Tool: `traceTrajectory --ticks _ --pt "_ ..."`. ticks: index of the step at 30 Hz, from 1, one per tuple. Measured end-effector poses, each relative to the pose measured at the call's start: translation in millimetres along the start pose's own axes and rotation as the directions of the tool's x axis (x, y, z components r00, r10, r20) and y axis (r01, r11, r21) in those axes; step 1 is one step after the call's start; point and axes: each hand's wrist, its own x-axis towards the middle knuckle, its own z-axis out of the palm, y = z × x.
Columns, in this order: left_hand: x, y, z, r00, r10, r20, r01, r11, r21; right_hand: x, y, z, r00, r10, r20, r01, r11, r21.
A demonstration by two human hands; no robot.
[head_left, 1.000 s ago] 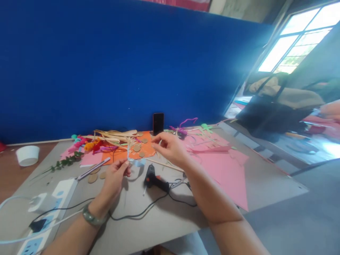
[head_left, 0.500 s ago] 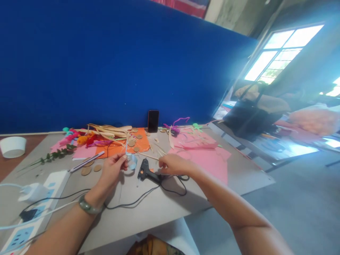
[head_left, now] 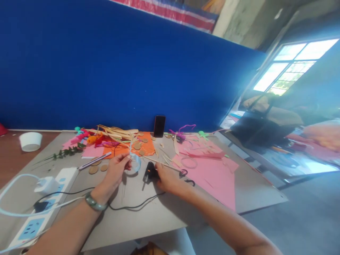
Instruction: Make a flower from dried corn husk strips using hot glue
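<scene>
My left hand [head_left: 116, 170] pinches a pale blue ribbon loop [head_left: 134, 163] just above the grey table top [head_left: 148, 216]. My right hand [head_left: 166, 179] is closed around the black glue gun [head_left: 150, 171], which lies on the table right of the loop. The gun's black cord [head_left: 132, 206] runs back toward me and left to the power strip. A green bangle sits on my left wrist.
A white power strip [head_left: 39, 209] with plugs lies at the left. Orange paper [head_left: 124, 148], pink paper [head_left: 212, 170], cardboard discs, straw strips and pipe cleaners clutter the far side. A phone [head_left: 159, 125] leans on the blue wall. A white bowl [head_left: 30, 141] sits far left.
My right hand dropped from above the orange paper to the table and closed around the glue gun. My left hand kept the ribbon loop in much the same place.
</scene>
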Motion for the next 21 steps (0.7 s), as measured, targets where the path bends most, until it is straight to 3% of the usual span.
traceTrajectory --ticks 3,6,9,11,13,15,18,21 --pt "1.5 0.7 -0.6 1.0 -0.009 0.004 0.009 1.0 -0.012 -1.1 14.3 -1.3 0.998 -0.033 -0.048 0.038 0.995 0.096" --pt "0.0 1.9 0.5 1.0 -0.027 0.015 0.027 0.999 -0.02 -2.8 34.2 -9.4 0.971 -0.066 -0.23 0.126 0.959 0.254" --pt "-5.3 3.4 4.9 0.999 -0.04 0.032 0.041 0.999 -0.03 -8.3 47.6 -24.1 0.86 0.005 -0.511 0.256 0.86 0.441" --pt "-9.7 4.1 9.1 0.998 -0.052 0.044 0.054 0.998 -0.036 -14.8 47.5 -34.1 0.796 0.089 -0.599 0.346 0.745 0.57" --pt "-14.0 4.7 13.3 0.996 -0.064 0.061 0.066 0.997 -0.038 -22.2 39.7 -41.5 0.818 0.087 -0.568 0.388 0.645 0.658" --pt "-17.6 5.4 16.5 0.995 -0.072 0.075 0.075 0.997 -0.032 -28.3 26.6 -45.6 0.894 0.054 -0.446 0.329 0.597 0.732" --pt "-20.8 6.4 18.5 0.994 -0.081 0.073 0.083 0.996 -0.017 -31.6 4.8 -47.1 0.963 -0.003 -0.269 0.212 0.624 0.752" --pt "-21.3 5.8 18.1 0.993 -0.088 0.079 0.088 0.996 0.0 -27.3 -11.0 -46.0 0.98 -0.073 -0.187 0.187 0.671 0.717"
